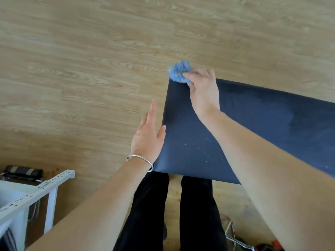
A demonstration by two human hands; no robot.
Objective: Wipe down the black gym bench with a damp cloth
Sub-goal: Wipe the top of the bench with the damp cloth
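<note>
Head view: blue cloth (179,72) bunched at far left corner of black padded desk (253,120), partly overhanging the edge. Right hand (204,88) pinches the cloth with fingertips, pressing it to the pad. White specks on near part of pad. Left hand (148,133) flat, fingers together, against the desk's left edge; silver bracelet (140,159) on wrist. Wood-look floor (81,69) around; white metal frame (36,192) lower left.

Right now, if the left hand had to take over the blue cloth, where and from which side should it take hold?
Probably the loose bunched folds of the blue cloth that stick out past the bench corner, coming from the floor side. The right hand presses the cloth's near part, so only that far tuft is free. The left hand is open beside the bench edge.
</note>
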